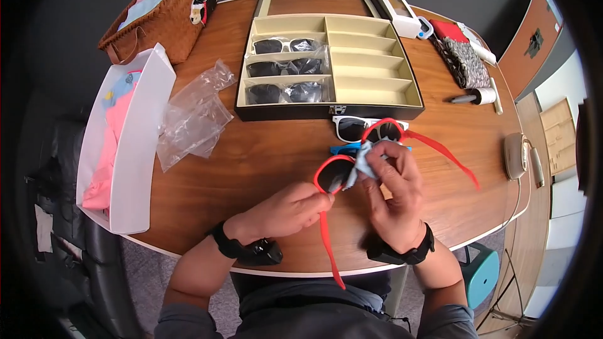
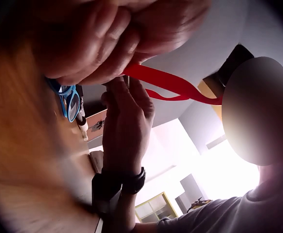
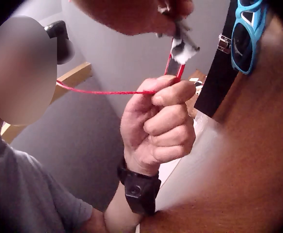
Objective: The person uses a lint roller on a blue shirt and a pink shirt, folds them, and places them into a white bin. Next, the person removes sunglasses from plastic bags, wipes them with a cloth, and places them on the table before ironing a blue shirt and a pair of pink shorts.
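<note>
Red-framed sunglasses [image 1: 334,174] with dark lenses are held above the table, temples spread toward the person. My left hand [image 1: 284,212] pinches them at the hinge end of one lens, its other fingers curled, as the right wrist view also shows. With thumb and fingers my right hand [image 1: 397,198] grips a pale blue cloth [image 1: 362,166] against the frame near the bridge and the other lens. Just beyond the hands lie white sunglasses [image 1: 350,128] and blue sunglasses [image 3: 243,41], the blue pair partly hidden behind the right hand in the head view.
An open display case [image 1: 377,91] holds several sunglasses, some bagged, in its left slots. Clear plastic bags [image 1: 195,116] lie left, beside a white box [image 1: 139,169] with pink cloth and a brown basket [image 1: 182,31]. At right are a lint roller [image 1: 482,96] and a beige case [image 1: 514,156].
</note>
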The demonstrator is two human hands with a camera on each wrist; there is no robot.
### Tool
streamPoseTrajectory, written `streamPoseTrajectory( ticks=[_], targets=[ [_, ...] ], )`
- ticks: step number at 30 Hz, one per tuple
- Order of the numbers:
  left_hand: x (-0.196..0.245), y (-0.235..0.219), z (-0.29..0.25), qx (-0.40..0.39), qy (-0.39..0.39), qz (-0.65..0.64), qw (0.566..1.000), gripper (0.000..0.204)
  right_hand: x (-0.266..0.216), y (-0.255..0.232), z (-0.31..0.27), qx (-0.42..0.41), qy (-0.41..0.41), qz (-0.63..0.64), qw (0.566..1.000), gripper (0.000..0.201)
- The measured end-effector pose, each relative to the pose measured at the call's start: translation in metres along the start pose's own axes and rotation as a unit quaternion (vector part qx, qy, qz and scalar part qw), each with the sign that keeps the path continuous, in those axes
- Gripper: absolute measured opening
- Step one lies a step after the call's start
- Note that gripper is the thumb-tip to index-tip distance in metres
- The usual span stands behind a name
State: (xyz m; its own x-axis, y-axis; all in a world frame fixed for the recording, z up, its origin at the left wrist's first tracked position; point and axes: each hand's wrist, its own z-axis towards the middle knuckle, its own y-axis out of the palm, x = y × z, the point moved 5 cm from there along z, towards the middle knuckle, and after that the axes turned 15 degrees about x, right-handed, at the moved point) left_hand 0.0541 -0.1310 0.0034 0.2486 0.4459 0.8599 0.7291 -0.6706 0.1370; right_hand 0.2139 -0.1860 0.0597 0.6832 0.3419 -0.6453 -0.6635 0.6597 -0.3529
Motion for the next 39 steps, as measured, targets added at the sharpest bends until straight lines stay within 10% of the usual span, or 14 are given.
streamPoseTrajectory(
  ticks=[5, 12, 16, 21, 29, 32, 35, 39],
  targets=[
    [-0.001, -0.003, 0.004, -0.001, -0.008, 0.013, 1.0, 0.023, 0.001, 0.004, -0.001, -0.051, -0.029, 0.007, 0.998, 0.036],
    [0.003, 0.006, 0.0, -0.017, 0.072, 0.113, 0.991, 0.024, -0.009, -0.018, 0.0, 0.135, -0.199, -0.238, 0.941, 0.045],
    [0.0, 0.0, 0.002, -0.011, 0.05, 0.113, 0.992, 0.025, -0.004, 0.0, 0.002, -0.027, -0.127, -0.122, 0.984, 0.04],
    [0.002, 0.002, 0.002, -0.017, 0.068, 0.113, 0.991, 0.025, -0.001, -0.012, 0.009, 0.119, -0.127, -0.203, 0.964, 0.033],
    [0.003, 0.005, 0.002, -0.017, 0.124, 0.109, 0.986, 0.024, -0.025, 0.019, -0.013, -0.209, -0.145, 0.064, 0.965, 0.043],
    [0.005, 0.005, 0.003, -0.021, 0.178, 0.096, 0.979, 0.023, -0.015, 0.015, -0.008, -0.159, -0.146, 0.032, 0.976, 0.045],
    [-0.006, -0.003, 0.007, 0.006, -0.004, 0.036, 0.999, 0.024, -0.017, 0.003, -0.006, -0.077, -0.145, -0.08, 0.983, 0.044],
    [-0.007, 0.002, 0.007, -0.051, 0.041, 0.1, 0.993, 0.024, -0.024, 0.016, -0.015, -0.172, -0.195, 0.024, 0.965, 0.042]
  ],
)
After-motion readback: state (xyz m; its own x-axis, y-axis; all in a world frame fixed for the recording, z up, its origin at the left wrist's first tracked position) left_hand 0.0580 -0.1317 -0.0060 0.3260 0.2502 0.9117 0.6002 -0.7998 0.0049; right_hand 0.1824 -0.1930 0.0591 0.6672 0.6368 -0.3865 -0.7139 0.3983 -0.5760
